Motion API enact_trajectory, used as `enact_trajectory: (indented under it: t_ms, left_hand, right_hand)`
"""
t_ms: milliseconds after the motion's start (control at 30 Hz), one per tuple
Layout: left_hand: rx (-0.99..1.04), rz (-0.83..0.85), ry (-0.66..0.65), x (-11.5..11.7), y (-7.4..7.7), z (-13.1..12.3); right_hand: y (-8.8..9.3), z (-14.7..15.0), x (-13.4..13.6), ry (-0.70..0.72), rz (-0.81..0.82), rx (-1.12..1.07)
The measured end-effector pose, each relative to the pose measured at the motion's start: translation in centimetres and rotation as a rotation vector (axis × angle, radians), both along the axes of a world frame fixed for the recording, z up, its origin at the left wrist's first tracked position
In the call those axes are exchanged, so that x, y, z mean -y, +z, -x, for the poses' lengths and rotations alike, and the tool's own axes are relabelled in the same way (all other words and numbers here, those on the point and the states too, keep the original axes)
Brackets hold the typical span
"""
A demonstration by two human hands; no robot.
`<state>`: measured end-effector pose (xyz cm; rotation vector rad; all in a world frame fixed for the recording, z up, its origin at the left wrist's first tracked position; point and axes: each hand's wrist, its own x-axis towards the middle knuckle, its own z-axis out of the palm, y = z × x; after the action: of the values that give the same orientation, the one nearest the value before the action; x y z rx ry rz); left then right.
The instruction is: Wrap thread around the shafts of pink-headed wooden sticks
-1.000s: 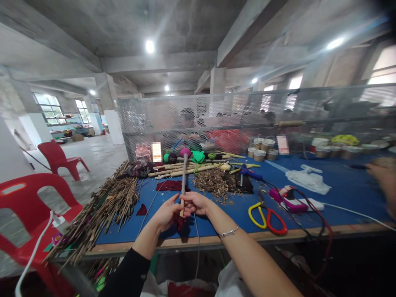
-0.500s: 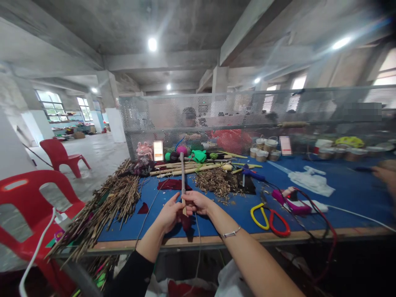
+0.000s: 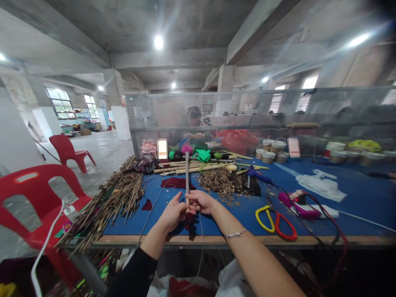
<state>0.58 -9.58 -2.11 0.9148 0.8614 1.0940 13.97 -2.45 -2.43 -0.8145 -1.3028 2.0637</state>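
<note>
A thin grey-brown stick (image 3: 187, 177) points away from me over the blue table, its far end in line with a magenta ball. My right hand (image 3: 200, 202) pinches the stick near its close end, where the wood is paler. Dark red cloth (image 3: 187, 222) hangs around that close end. My left hand (image 3: 175, 212) is at the cloth, its lower fingers closed on it and one finger raised beside the stick. The fingers partly hide where cloth and stick meet. Beyond the hands lies a flat dark red cloth piece (image 3: 175, 183), with a smaller scrap (image 3: 147, 205) to the left.
A heap of thin twigs (image 3: 123, 198) covers the table's left end. Wood chips (image 3: 216, 181) lie ahead. Scissors (image 3: 275, 222) with yellow and red handles, a blue glue gun (image 3: 258, 175) and cables are on the right. A perforated metal screen (image 3: 173, 111) stands behind; red chairs (image 3: 40, 194) are left.
The whole view has shifted, so things appear farther right. My left thumb and raised finger have come slightly away from the stick. My right hand keeps its pinch.
</note>
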Motion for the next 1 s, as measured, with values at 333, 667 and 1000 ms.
enact_trajectory:
  t_ms: [333, 667, 1000]
  left_hand:
    - [-0.015, -0.058, 0.060, 0.1, 0.4, -0.3]
    - [-0.128, -0.149, 0.190, -0.1, -0.1, -0.2]
    - [-0.028, -0.036, 0.124, -0.3, -0.3, -0.2]
  right_hand:
    - [-0.4, 0.1, -0.2, 0.007, -0.032, 0.015]
    - [0.4, 0.3, 0.2, -0.043, -0.030, 0.026]
    - [0.3, 0.4, 0.4, -0.024, -0.035, 0.019]
